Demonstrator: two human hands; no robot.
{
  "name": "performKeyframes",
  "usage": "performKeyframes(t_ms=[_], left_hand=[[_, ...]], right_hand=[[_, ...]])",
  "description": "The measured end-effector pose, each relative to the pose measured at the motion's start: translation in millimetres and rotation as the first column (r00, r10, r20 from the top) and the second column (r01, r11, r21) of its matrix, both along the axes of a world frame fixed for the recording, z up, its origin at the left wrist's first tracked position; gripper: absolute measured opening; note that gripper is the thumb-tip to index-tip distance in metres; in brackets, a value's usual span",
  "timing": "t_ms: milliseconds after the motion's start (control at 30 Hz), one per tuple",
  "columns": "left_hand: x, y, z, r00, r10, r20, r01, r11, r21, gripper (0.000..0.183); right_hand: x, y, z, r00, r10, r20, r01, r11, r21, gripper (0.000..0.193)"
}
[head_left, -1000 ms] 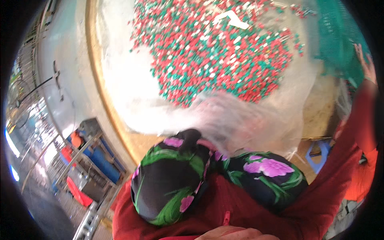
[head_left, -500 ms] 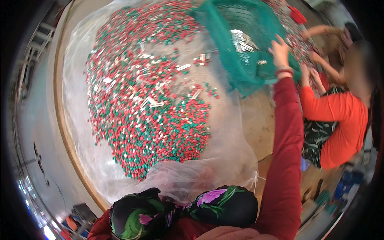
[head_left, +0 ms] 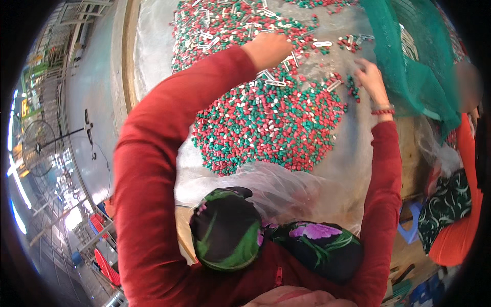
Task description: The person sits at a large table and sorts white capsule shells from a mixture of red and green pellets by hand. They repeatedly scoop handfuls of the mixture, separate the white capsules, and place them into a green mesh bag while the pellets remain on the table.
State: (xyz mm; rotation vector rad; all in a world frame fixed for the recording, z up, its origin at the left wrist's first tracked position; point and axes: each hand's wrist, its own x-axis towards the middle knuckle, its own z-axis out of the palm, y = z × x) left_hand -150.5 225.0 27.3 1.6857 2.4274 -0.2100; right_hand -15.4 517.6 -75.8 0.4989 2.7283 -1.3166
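Along the right edge of the pile point(head_left: 266, 130), bare sheeting point(head_left: 352, 146)

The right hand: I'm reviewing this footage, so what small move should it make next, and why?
Perhaps move the right hand slightly left to the white strip at the edge of the red and green pieces: that hand looks empty, and the strip lies uncovered near it. Whether the left hand holds anything is hidden.
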Motion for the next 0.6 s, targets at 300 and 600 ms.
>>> performKeyframes(t_ms=[300,600], left_hand=[[47,-48,-110,0.936,0.204,0.287,-0.254,0.956,0.149,0.036],[69,-56,-90,0.765,0.423,0.486,-0.629,0.651,0.425,0.017]], right_hand=[[25,-75,-4,0.828,0.517,-0.215,-0.433,0.835,0.339,0.037],[35,-85,-6,0.897,0.286,-0.337,-0.217,0.949,0.229,0.013]])
